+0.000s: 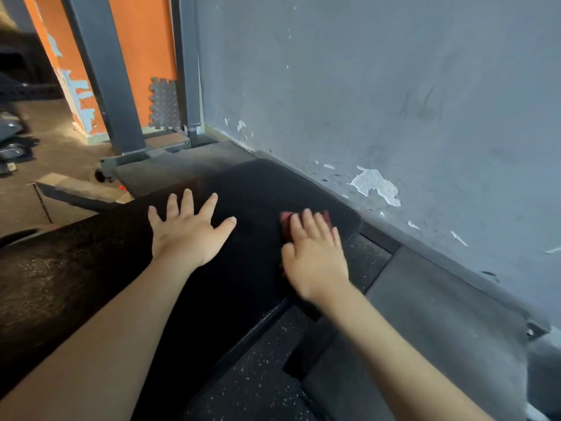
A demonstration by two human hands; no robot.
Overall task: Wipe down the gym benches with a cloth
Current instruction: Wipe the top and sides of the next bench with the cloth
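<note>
Wiping bench | right hand flat on cloth, 3 o'clock | left hand splayed, empty | next, likely: sweep toward 9 o'clock

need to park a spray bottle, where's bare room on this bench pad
Bare bench pad lies between the left hand and right hand, and beyond both toward its far end. Crowded by the wall, where the right hand presses the cloth.

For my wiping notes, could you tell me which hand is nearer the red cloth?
Right. The right hand presses flat on the cloth; the left hand rests apart on the bench.
</note>
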